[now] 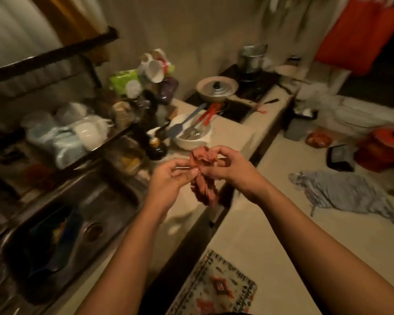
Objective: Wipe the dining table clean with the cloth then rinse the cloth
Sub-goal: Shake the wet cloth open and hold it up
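A crumpled reddish-pink cloth (pixel 203 178) hangs twisted between both my hands, over the counter's front edge just right of the sink. My left hand (pixel 168 180) pinches its left side with curled fingers. My right hand (pixel 230 167) grips its upper right part, fingers curled round the bunched fabric. The steel sink (pixel 114 201) lies to the lower left with a dark blue dish (pixel 52 242) inside. No dining table is in view.
A white bowl with utensils (pixel 191 135) and a dark bottle (pixel 156 146) stand just beyond the cloth. A loaded dish rack (pixel 66 135) is at left, a lidded pan (pixel 216 87) and pot (pixel 251 59) on the stove behind. A grey cloth (pixel 344 192) and patterned mat (pixel 216 287) lie on the floor.
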